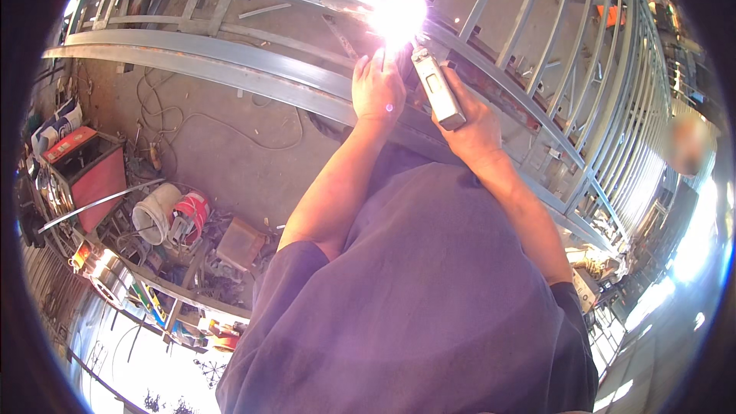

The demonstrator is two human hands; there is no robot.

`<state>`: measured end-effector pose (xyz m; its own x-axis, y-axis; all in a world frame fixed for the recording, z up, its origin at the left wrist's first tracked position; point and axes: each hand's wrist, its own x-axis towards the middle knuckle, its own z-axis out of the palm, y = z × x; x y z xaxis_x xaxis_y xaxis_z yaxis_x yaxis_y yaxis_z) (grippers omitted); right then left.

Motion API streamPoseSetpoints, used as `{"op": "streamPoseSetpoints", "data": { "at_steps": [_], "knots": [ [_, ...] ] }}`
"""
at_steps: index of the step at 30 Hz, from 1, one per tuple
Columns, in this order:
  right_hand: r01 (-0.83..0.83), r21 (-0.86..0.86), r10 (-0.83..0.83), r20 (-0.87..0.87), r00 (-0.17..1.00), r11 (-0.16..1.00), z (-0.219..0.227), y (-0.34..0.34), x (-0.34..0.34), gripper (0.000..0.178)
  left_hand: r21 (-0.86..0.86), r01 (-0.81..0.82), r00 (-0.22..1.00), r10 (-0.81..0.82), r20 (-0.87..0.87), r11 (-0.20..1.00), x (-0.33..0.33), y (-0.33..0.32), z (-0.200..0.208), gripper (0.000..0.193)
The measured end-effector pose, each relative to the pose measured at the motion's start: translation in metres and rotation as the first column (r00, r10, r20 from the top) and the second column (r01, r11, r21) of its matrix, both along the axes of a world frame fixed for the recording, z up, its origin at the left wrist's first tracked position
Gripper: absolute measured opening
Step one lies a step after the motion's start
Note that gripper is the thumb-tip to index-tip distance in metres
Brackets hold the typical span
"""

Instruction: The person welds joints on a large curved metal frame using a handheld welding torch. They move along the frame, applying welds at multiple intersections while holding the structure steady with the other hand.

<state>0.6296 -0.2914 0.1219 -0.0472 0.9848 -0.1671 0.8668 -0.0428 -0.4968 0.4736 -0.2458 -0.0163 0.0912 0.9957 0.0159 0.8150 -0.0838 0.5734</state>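
Note:
A very bright welding arc [400, 15] burns on the rail of a large steel frame [529, 96], and its glare hides the joint. My right hand [475, 124] is wrapped round a pale, boxy welding gun [438, 92], whose narrow tip points up at the arc. Just below the glare, my left hand [377, 92] is at the rail on the near side of the arc. Its fingers are bent and point toward the light; what they grip is lost in glare and behind the hand.
Long steel rails [230, 57] cross at the upper left, and parallel bars spread to the right. Cables [230, 126] lie on the floor. At left stand a red box [100, 176], a white bucket [153, 215] and a red bucket [190, 215]. A blurred person [688, 144] is far right.

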Motion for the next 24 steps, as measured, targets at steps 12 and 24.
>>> {"op": "streamPoseSetpoints", "data": {
  "at_steps": [12, 24],
  "knots": [
    [0.021, -0.032, -0.021, 0.015, 1.0, 0.999, 0.0, -0.004, 0.002, 0.069, -0.001, -0.015, 1.0, 0.015, 0.012, 1.0, 0.001, 0.0, 0.003, 0.046],
    [0.049, -0.063, -0.056, -0.118, 0.991, 0.997, 0.024, -0.031, 0.026, 0.073, 0.049, -0.015, 1.0, 0.016, -0.008, 0.999, -0.001, -0.001, 0.001, 0.05]
  ]
}}
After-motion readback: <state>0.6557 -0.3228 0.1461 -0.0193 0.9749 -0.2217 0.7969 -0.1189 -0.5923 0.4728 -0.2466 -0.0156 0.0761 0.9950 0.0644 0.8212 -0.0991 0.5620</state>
